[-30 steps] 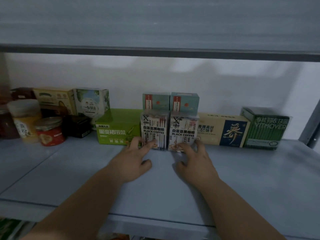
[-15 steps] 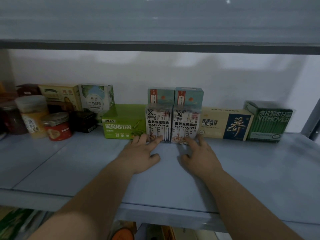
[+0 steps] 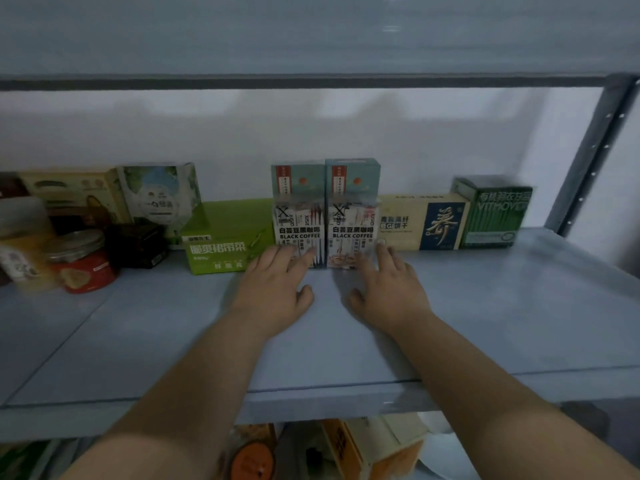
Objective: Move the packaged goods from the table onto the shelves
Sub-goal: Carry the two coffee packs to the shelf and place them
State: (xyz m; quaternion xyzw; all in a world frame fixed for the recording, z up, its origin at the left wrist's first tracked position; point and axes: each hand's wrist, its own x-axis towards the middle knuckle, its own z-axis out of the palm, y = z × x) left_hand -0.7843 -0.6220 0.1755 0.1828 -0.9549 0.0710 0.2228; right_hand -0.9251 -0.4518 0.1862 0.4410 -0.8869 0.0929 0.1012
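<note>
Left hand (image 3: 273,292): fingers spread — touching left clear black-coffee sachet pack (image 3: 299,225).
Right hand (image 3: 389,292): spread — touching right clear black-coffee sachet pack (image 3: 353,225).

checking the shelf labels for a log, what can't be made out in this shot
Head view:
- Black coffee boxes: lower fronts covered by the left hand and right hand.
- Teal boxes: only tops show, behind the coffee boxes.
- Pale jar at far left: blurred, cut by the frame edge.
- Goods below: mostly hidden by the shelf.
</note>
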